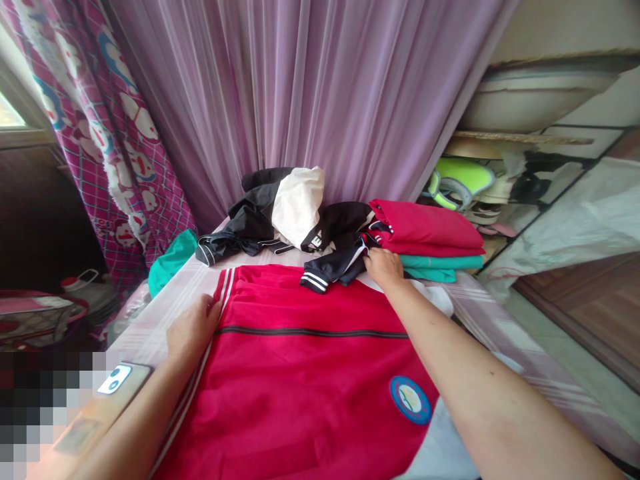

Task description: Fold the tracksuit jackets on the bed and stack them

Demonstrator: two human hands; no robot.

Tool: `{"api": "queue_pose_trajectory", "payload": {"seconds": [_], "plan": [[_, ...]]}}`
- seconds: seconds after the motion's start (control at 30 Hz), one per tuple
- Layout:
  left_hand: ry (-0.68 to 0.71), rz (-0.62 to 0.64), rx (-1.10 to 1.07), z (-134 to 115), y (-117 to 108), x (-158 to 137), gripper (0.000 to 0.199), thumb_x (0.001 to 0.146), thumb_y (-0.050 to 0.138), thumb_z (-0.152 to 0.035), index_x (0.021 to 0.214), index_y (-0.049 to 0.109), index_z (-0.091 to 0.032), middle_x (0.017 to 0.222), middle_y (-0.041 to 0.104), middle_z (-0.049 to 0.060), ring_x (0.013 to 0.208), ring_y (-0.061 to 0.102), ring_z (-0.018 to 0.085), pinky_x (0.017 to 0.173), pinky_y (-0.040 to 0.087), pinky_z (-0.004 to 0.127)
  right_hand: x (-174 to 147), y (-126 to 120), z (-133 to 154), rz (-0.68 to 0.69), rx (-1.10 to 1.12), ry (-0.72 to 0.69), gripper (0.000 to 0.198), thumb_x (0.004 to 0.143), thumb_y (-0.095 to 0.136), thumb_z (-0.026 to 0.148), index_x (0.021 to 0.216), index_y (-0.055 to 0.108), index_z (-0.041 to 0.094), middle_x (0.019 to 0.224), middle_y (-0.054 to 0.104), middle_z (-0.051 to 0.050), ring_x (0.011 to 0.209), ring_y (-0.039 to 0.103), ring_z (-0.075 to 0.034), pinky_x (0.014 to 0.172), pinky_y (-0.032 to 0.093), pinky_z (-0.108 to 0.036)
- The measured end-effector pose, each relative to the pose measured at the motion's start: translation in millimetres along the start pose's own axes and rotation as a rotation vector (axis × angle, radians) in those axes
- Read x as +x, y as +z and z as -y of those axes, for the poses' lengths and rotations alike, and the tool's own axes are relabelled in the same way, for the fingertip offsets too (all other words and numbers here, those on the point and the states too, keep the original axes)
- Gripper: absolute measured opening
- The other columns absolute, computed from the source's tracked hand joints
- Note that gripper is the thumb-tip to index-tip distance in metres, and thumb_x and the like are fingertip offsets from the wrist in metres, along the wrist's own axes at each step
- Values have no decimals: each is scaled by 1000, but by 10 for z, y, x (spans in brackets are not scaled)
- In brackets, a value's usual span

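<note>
A red garment with a black stripe, white side stripes and a round blue badge lies spread flat on the bed in front of me. My left hand grips its left edge by the white stripes. My right hand rests at its far right corner, touching the dark navy sleeve with white cuff bands. Whether the right fingers pinch cloth is hidden.
A heap of black and white clothes lies at the far end. To the right is a folded stack, red over teal. A phone lies at the bed's left edge. Purple curtain hangs behind; a cluttered shelf stands right.
</note>
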State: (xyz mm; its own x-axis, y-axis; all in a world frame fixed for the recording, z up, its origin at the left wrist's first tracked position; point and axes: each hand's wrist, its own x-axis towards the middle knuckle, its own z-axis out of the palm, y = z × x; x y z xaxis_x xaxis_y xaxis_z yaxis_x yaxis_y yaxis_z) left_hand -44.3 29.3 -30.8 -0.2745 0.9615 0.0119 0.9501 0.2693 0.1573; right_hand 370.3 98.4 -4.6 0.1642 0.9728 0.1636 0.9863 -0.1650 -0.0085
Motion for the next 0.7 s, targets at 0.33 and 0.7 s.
{"api": "queue_pose_trajectory", "payload": {"seconds": [0.33, 0.7], "plan": [[18, 24, 17, -41, -74, 4, 48, 94, 29, -55, 113, 61, -23, 105, 73, 15, 99, 68, 34, 71, 47, 36, -716, -62, 32, -155, 142, -193, 45, 97, 35, 27, 135, 55, 14, 137, 58, -16, 120, 54, -28, 102, 39, -40], [435, -194, -40, -447, -23, -194, 46, 95, 40, -35, 134, 58, -17, 144, 56, 13, 131, 52, 28, 111, 38, 41, -910, 337, 119, 88, 88, -385, 45, 100, 39, 38, 141, 51, 24, 149, 50, -10, 140, 38, -26, 113, 28, -47]]}}
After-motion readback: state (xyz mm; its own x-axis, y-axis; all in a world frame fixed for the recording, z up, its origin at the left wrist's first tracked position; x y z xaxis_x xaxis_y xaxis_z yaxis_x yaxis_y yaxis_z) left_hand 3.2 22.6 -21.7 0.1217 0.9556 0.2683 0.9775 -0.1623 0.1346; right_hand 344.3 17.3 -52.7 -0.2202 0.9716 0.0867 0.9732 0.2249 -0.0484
